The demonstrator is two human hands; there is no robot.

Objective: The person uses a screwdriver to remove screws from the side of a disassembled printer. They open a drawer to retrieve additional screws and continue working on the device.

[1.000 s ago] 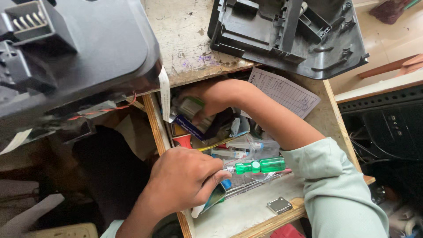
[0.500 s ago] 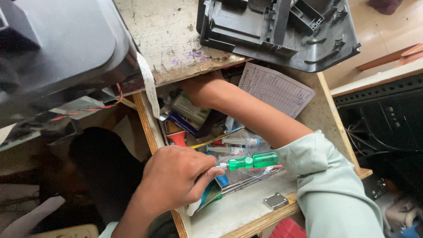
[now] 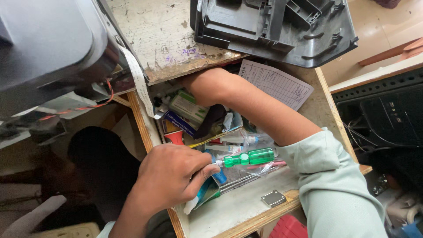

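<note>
My left hand [image 3: 169,176] is closed on the metal shaft of a green-handled screwdriver [image 3: 249,158], which lies level over the open wooden drawer [image 3: 142,121]. My right hand [image 3: 211,86], on an arm in a pale green sleeve, reaches into the back of the drawer under the worn tabletop [image 3: 163,35]. Its fingers are hidden among the clutter. Near it lie a green and white box [image 3: 187,105], dark cloth and clear plastic bags.
A grey plastic housing [image 3: 273,26] lies on the tabletop at the top right, and a dark machine cover [image 3: 48,44] at the top left with a white ribbon cable [image 3: 141,83] hanging down. A printed paper form [image 3: 275,83] and a small metal latch [image 3: 273,198] lie in the drawer. A black computer case [image 3: 383,114] stands at the right.
The view has drifted slightly. My left hand still grips the screwdriver over the drawer and my right hand stays at the drawer's back.
</note>
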